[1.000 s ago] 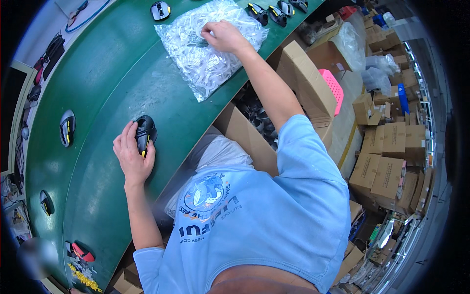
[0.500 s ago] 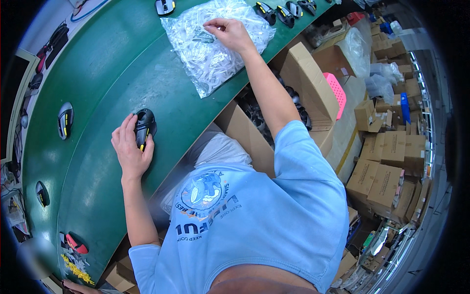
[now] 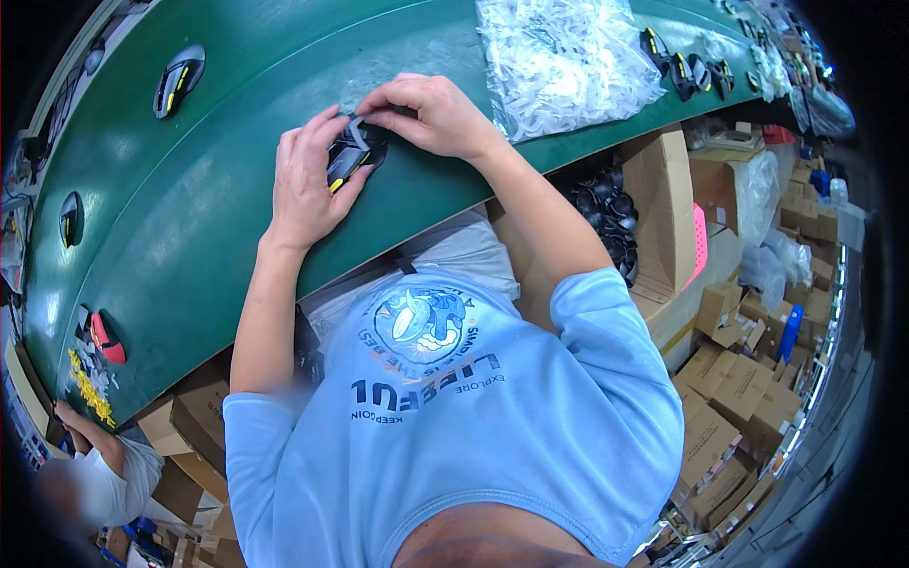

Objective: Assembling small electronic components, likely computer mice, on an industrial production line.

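On the green work table, a black and grey computer mouse (image 3: pixel 346 161) with a yellow stripe lies under my left hand (image 3: pixel 308 180). The fingers and thumb of that hand grip it from its left and near sides. My right hand (image 3: pixel 426 114) is at the mouse's far right end, thumb and forefinger pinching a thin, bent, pale grey strip (image 3: pixel 359 134). This strip lies over the top of the mouse; whether it touches is too small to tell. To the right is a clear plastic bag (image 3: pixel 559 71) full of white translucent strips.
Several mice (image 3: pixel 682 76) stand beyond the bag. Another mouse (image 3: pixel 180 80), a red one (image 3: pixel 107 338) and small yellow parts (image 3: pixel 90 393) are on the left. An open carton (image 3: pixel 668 218) with black shells adjoins the table edge. A co-worker (image 3: pixel 123 473) is at lower left.
My right hand has come from the bag to the mouse, now with a strip in its fingers. My left hand still grips the mouse. The whole view has shifted.
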{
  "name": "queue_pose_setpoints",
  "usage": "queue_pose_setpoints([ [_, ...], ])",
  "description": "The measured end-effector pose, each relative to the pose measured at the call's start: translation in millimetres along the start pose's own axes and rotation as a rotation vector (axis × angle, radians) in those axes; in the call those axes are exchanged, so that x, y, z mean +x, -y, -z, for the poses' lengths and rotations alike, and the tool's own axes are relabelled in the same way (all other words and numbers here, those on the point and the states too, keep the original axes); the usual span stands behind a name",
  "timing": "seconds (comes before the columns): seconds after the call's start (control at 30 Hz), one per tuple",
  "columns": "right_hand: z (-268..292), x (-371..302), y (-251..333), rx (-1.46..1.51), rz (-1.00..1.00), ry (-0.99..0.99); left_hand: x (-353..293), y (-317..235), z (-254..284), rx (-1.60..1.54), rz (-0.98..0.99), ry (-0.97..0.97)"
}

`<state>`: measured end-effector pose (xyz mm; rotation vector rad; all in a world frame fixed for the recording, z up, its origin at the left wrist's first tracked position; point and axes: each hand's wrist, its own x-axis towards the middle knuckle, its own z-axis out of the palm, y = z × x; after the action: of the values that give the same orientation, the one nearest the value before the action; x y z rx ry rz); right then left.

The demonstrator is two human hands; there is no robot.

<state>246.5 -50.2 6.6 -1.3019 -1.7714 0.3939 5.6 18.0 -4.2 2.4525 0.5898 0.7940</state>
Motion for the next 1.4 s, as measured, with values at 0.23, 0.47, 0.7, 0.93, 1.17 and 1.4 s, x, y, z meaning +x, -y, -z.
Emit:
queue_pose_setpoints([
  [0.23, 13, 17, -5, -0.107, 0.128, 0.233, 1, -9, 5, 0.1, -0.067, 0.012],
  [0.47, 28, 24, 0, -0.098, 0.111, 0.383, -4, -3, 0, -0.09, -0.01, 0.001],
  [0.7, 28, 15, -3, -0.155, 0.132, 0.347, -4, -3, 2, -0.094, -0.019, -0.011],
  [0.93, 7, -4, 37, 0.084, -0.096, -0.047, -7, -9, -1, -0.026, 0.017, -0.01],
  [1.17, -20, -20, 45, -0.016, -0.123, -0.165, -5, -15, 1, 0.103, -0.052, -0.028],
  [1.4, -23, -25, 51, -0.062, -0.129, -0.185, -6, -12, -1, 0.07, -0.054, -0.038],
])
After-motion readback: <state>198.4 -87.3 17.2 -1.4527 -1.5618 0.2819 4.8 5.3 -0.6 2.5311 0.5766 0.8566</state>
